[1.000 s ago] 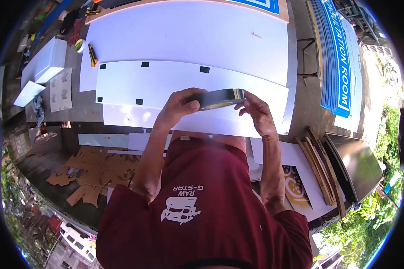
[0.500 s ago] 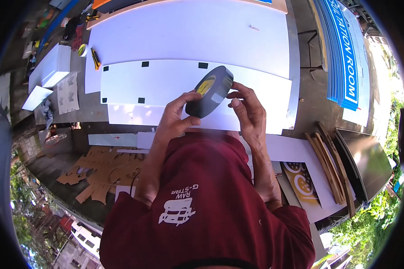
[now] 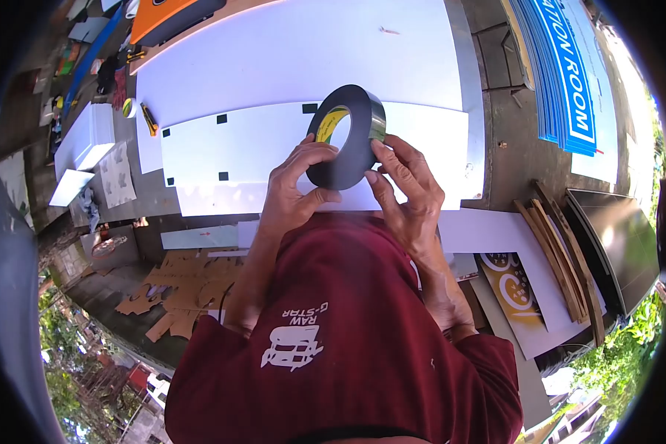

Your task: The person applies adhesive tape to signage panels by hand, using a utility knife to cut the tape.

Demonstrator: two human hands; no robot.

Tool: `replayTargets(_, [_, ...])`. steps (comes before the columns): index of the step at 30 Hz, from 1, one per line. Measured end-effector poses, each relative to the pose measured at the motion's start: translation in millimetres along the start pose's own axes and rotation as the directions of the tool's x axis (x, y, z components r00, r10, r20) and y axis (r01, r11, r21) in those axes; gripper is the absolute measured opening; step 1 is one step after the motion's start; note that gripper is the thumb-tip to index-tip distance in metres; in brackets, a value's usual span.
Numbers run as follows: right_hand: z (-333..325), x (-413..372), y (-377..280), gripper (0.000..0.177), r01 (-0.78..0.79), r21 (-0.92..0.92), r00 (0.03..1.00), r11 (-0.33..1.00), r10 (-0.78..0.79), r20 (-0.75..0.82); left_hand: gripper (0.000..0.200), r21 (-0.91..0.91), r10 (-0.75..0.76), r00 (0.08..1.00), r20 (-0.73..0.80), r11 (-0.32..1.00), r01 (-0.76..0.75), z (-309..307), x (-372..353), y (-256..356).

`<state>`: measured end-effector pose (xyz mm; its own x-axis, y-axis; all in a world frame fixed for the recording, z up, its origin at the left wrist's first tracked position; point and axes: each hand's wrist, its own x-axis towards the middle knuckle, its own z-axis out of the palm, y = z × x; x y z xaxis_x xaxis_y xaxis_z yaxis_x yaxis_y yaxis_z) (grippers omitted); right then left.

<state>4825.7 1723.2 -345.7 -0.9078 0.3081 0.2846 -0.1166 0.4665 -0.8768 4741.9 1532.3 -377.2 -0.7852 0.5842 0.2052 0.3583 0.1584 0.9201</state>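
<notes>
A wide roll of black tape [image 3: 361, 152] with a yellow-printed inner core is held up in front of my chest, its flat side tilted toward me. My left hand [image 3: 300, 181] grips its left side, fingers at the core and thumb low on the face. On the right rim, by a greenish shiny patch, the thumb and fingertips of my right hand [image 3: 411, 177] press against the roll. Beneath it lies a long white panel [image 3: 259, 137] bearing several small black squares [image 3: 223, 176] along its edges. My hands partly cover this panel.
A larger white sheet [image 3: 296, 59] lies under the panel. A yellow cutter [image 3: 149, 119] and a small tape roll [image 3: 129, 108] are at left. Blue signs [image 3: 562, 74] are stacked at right, wooden strips [image 3: 562, 259] lower right, cardboard offcuts [image 3: 192, 285] lower left. An orange case [image 3: 163, 21] stands at the back.
The tape roll has turned so its face and open core show more. My right fingertips have come onto its rim. The view has shifted slightly.
</notes>
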Motion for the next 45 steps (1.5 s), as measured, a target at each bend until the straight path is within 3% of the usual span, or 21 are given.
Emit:
replayTargets(9, [0.0, -3.4, 7.2, 0.042, 0.108, -0.028, 0.984, 0.994, -0.11, -0.141, 0.053, 0.057, 0.051, 0.998, 0.041, 0.997, -0.053, 2.5, 20.0, 2.4])
replayTargets(18, [17.6, 2.9, 0.8, 0.032, 0.222, -0.053, 0.958, 0.974, -0.228, -0.176, 0.05, 0.108, 0.137, 0.989, 0.047, 0.984, -0.142, -21.5, 27.4, -1.0])
replayTargets(24, [45.2, 8.5, -12.6, 0.054, 0.018, 0.248, 0.983, 0.969, 0.028, -0.181, 0.048, 0.107, 0.198, 0.979, 0.043, 0.974, -0.202, -49.6, 28.8, -9.0])
replayTargets(33, [80.7, 18.1, -37.7, 0.054, -0.052, 0.311, 0.987, 0.949, 0.095, -0.126, 0.05, 0.003, 0.192, 0.981, 0.038, 0.981, -0.192, -85.5, 16.2, -27.5])
replayTargets(40, [96.0, 21.0, -47.1, 0.048, -0.063, 0.253, 0.989, 0.965, 0.095, -0.118, 0.053, -0.106, 0.093, 0.993, 0.077, 0.991, -0.085, -103.6, 7.7, -30.2])
replayTargets(45, [100.1, 25.0, -48.9, 0.043, -0.068, 0.242, 0.989, 0.968, 0.097, -0.108, 0.057, -0.139, 0.106, 0.99, 0.097, 0.986, -0.092, -111.8, 4.2, -38.7])
